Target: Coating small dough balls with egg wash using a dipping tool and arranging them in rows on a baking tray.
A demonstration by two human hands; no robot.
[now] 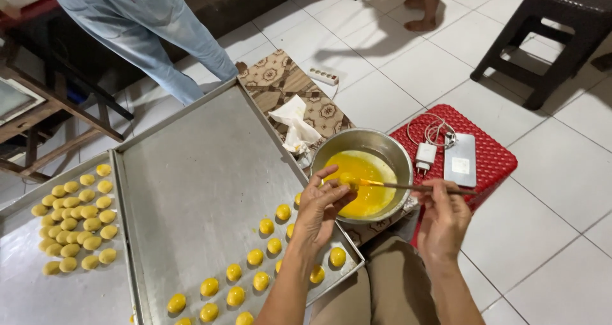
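One small glossy yellow dough ball [347,180], pinched in our left hand [319,207]; right hand [443,220] fingers grip thin brush [408,186], lying near-horizontal, bristles pointing left at ball.

Bowl [376,147] right of tray [204,172], second tray [38,293] left, phone [460,160] and charger [425,155] on stool [491,153] right of bowl

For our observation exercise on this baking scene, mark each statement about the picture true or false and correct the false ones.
1. The right hand holds a thin brush. True.
2. The left hand holds a small dough ball over the metal bowl. True.
3. The bowl holds a dark brown liquid. False: it is yellow.
4. The large baking tray is completely covered with pieces. False: only its near corner carries glazed balls.
5. A phone lies on the red stool. True.
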